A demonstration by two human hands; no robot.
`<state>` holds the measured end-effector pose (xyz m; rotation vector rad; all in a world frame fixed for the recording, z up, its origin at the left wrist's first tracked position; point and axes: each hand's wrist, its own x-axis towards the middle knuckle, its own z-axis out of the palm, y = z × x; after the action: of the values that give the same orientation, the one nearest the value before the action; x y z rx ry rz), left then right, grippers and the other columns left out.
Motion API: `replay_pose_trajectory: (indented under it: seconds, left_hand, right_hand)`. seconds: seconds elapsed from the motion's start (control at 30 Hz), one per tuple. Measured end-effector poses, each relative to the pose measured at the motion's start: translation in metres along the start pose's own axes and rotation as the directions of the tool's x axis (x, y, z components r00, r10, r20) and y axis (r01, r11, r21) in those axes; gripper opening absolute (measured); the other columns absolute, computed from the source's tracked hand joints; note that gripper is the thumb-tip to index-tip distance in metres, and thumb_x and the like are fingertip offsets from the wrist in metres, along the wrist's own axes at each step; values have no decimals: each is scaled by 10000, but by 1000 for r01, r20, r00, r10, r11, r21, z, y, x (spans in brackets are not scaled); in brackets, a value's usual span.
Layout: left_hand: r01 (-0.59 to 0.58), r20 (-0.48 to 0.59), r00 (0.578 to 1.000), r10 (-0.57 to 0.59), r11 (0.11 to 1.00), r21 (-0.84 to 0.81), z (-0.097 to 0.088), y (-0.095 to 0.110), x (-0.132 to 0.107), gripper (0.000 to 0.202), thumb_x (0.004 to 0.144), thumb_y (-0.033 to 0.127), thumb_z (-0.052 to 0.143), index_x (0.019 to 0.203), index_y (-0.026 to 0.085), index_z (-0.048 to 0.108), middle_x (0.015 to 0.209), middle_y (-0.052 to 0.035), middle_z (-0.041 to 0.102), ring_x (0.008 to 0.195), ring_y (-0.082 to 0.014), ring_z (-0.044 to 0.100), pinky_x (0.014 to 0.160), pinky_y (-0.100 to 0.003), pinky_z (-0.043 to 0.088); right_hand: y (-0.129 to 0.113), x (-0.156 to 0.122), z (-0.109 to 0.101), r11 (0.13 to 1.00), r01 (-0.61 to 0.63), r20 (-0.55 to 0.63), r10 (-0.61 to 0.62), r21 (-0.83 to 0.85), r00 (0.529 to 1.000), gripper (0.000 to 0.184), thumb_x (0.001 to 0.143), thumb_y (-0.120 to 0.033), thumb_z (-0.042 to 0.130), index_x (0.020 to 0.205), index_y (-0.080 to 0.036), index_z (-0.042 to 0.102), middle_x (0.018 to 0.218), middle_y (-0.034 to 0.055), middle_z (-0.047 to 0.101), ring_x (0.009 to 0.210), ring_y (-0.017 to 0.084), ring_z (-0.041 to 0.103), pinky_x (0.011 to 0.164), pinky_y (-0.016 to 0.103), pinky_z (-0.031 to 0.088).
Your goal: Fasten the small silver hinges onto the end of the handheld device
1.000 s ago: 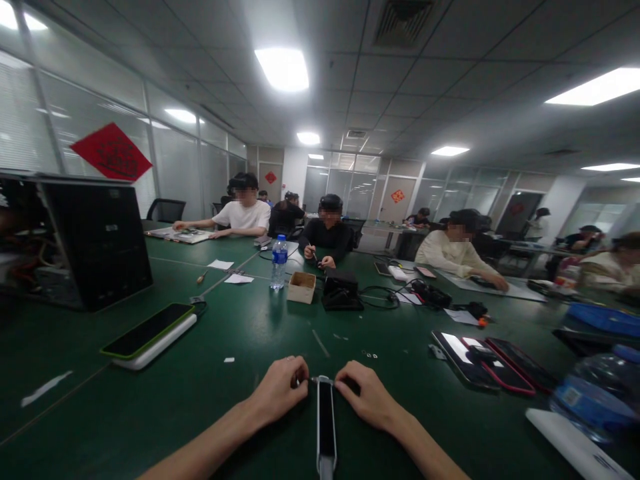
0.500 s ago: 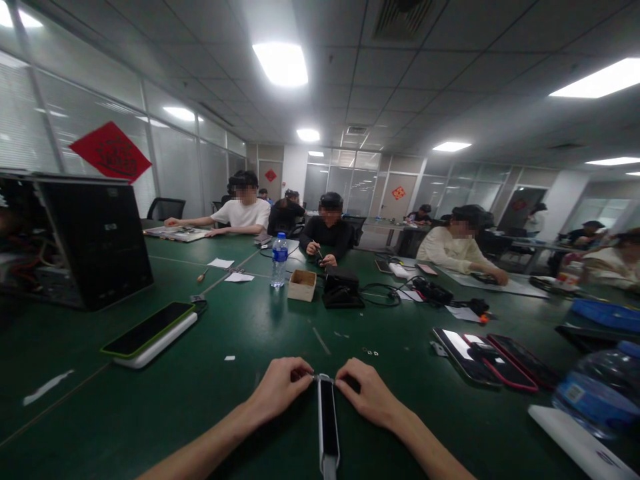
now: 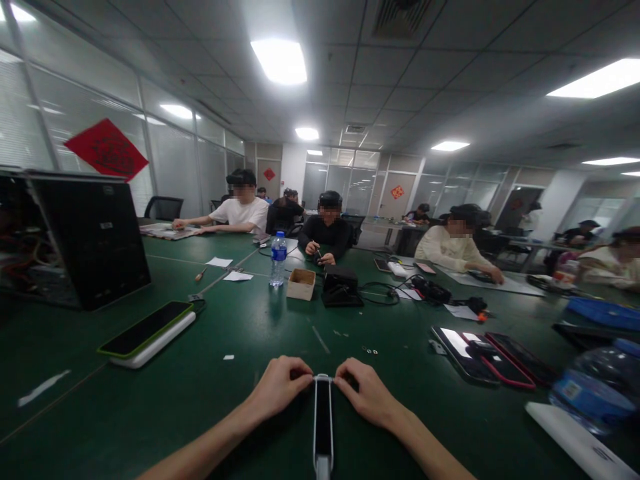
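Note:
A phone [image 3: 323, 423] stands on its edge on the green table [image 3: 210, 393], seen end-on as a thin black strip with a silver frame. My left hand [image 3: 280, 385] pinches its far top corner from the left, fingers curled. My right hand [image 3: 364, 392] pinches the same end from the right, fingers curled too. Both forearms reach in from the bottom of the view.
A phone lying on a white slab [image 3: 147, 333] is at the left, a black computer case [image 3: 75, 237] behind it. Phones [image 3: 480, 357] and a water bottle [image 3: 595, 387] lie at the right. Farther off: bottle [image 3: 278, 259], cardboard box [image 3: 301, 285], black device [image 3: 341, 287], seated people.
The hands and the phone have hardly moved; the view has shifted slightly.

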<state>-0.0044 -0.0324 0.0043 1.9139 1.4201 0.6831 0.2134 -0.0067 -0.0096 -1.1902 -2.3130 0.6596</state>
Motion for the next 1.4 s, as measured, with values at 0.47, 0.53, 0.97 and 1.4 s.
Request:
replay_pose_trajectory:
  seconds: [0.47,0.53,0.97,1.4]
  left_hand:
    - [-84,0,996,84,992,94,0,-11,3,199,818,255,543,950,182,673,899,-4,679,761,-151,595,683,-229,442]
    - [-100,-1,995,101,989,104,0,-12,3,197,816,246,548,960,191,672,922,-1,676,778,-151,593,696,-230,443]
    - [-132,-18,991,135,983,127,3,-21,8,174,851,226,485,951,179,619,911,-7,658,744,-147,576,684,-236,444]
    - [-161,-33,985,171,967,197,4,-26,8,171,894,134,398,982,186,535,1007,-45,592,920,-180,567,794,-283,446]
  right_hand:
    - [-1,0,-3,999,-26,56,24,25,998,176,891,-300,483,894,-175,605,919,41,593,792,147,546,684,259,455]
    - [-1,0,-3,1000,-24,55,23,16,998,167,889,-294,487,887,-176,605,905,38,594,791,146,545,687,258,452]
    - [2,2,-1,997,61,20,-60,-56,998,123,873,-245,523,864,-168,618,847,36,602,762,141,535,689,257,440]
    - [55,8,-32,973,-96,-211,50,-211,976,265,921,-306,401,924,-147,614,915,71,621,837,171,568,766,291,438]
